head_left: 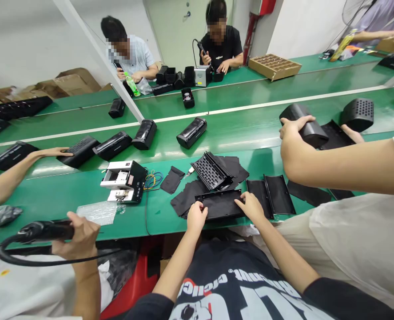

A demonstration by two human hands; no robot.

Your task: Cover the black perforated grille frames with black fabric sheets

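From the head camera, the left hand [197, 218] and right hand [250, 208] rest open on a black plastic panel [220, 205], gripping nothing, its near edge hidden beneath them. The panel lies on a green workbench [157, 222], just beside a perforated black grille [210, 171] and black foam sheets [183, 201]. Farther off sits a cardboard compartment tray [274, 66], its contents too small to make out.

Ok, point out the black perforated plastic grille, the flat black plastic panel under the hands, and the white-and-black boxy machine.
Black perforated plastic grille [209, 173], head view, perforated face.
Flat black plastic panel [219, 205], head view, top face.
White-and-black boxy machine [117, 178], head view, white top.
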